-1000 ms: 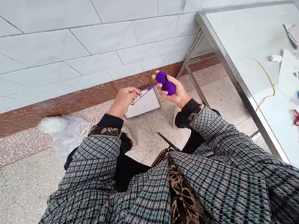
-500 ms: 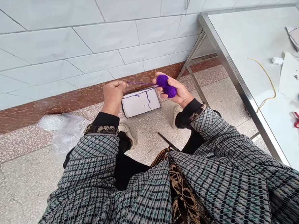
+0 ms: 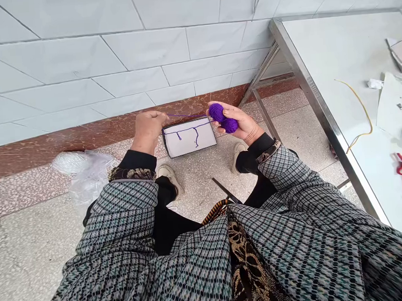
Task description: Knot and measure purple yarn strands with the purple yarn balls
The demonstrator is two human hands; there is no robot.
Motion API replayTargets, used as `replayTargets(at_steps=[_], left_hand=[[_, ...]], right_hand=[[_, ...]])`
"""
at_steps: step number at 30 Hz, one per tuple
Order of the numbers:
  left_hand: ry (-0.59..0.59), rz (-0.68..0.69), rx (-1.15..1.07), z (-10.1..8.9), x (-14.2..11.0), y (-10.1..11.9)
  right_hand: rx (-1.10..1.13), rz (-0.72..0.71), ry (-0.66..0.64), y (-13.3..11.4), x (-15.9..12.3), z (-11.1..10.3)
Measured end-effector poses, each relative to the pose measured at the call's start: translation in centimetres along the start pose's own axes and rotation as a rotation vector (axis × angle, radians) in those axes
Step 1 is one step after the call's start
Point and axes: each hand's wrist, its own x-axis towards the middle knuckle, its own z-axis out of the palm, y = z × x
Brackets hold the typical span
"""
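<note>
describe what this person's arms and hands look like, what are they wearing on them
Both hands, the left hand and the right hand, are bare: no gloves, and no rings visible. Each arm wears a loose woven sleeve in a grey, black and teal check. A black inner cuff shows at each wrist, with a band of patterned black-and-gold fabric between cuff and sleeve.

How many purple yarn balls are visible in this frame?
2. Both purple yarn balls sit side by side in the right hand: one by the fingertips, the other nearer the palm. The left hand pinches their strand. None seen elsewhere.
</note>
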Motion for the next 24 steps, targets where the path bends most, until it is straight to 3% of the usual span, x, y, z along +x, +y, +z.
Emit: replayTargets(at_steps=[3, 6, 9, 12, 19, 24], left_hand=[[0.141, 0.035, 0.259, 0.9, -0.6, 0.8], [0.095, 0.284, 0.257, 1.9, -1.9, 2.3], [-0.15, 0.515, 0.192, 2.9, -3.3, 3.8], [-0.351, 0.574, 0.195, 3.9, -4.2, 4.6], [-0.334, 0.385, 0.02, 4.0, -4.3, 4.5], [-0.447, 0.054, -0.41, 3.8, -4.8, 4.7]], right_hand=[[0.015, 0.082, -0.002, 0.6, 0.4, 0.2], [0.013, 0.175, 0.013, 1.6, 1.1, 0.4], [0.016, 0.258, 0.057, 2.3, 1.6, 0.9], [0.008, 0.316, 0.11, 2.6, 1.9, 1.3], [-0.161, 0.329, 0.097, 2.2, 1.8, 0.9], [-0.194, 0.29, 0.124, 2.2, 1.9, 0.0]])
